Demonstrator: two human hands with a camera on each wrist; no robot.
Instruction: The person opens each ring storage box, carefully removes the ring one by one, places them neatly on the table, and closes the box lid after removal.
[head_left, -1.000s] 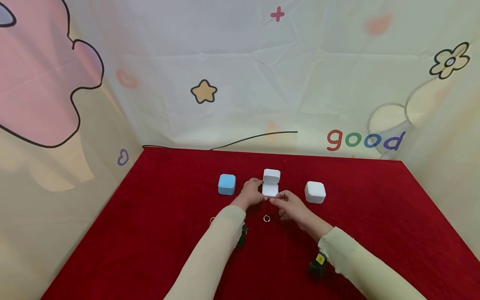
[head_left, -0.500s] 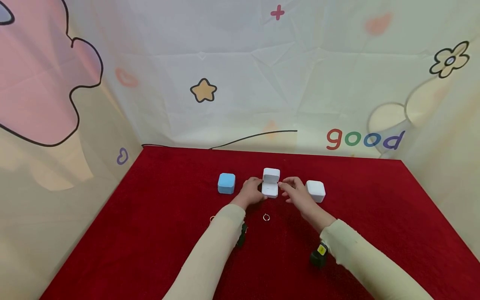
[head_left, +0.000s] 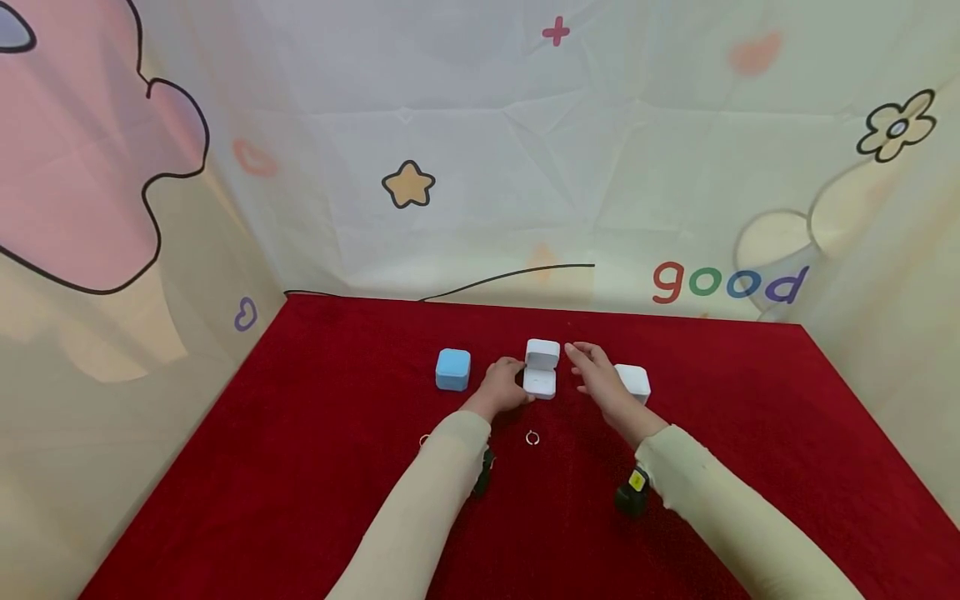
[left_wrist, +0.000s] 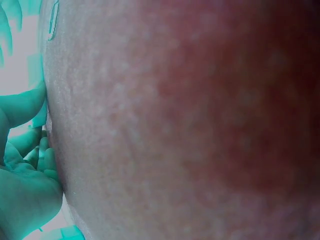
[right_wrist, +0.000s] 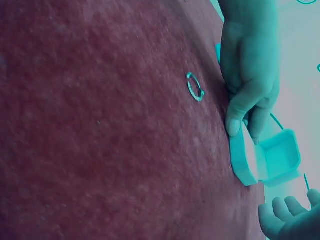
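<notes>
A white ring box [head_left: 540, 383] stands with its lid raised on the red cloth. My left hand [head_left: 498, 389] grips its left side, the thumb at the front and the fingers farther back, as the right wrist view also shows. To the right of the lid, my right hand [head_left: 602, 385] hovers with loosely spread fingers, apart from the box and holding nothing. A ring [head_left: 532, 437] with a small gap lies on the cloth in front of the box. Another ring [head_left: 424, 439] is partly hidden by the left sleeve.
A closed light blue box [head_left: 453, 369] stands left of my left hand. Behind my right hand is a closed white box [head_left: 635, 382], partly covered by it. The red cloth [head_left: 315, 433] runs back to a printed white curtain [head_left: 480, 233].
My right hand has moved from the box's front right corner up and back to beside the lid, away from the box. The left hand keeps its grip; the rings stay put.
</notes>
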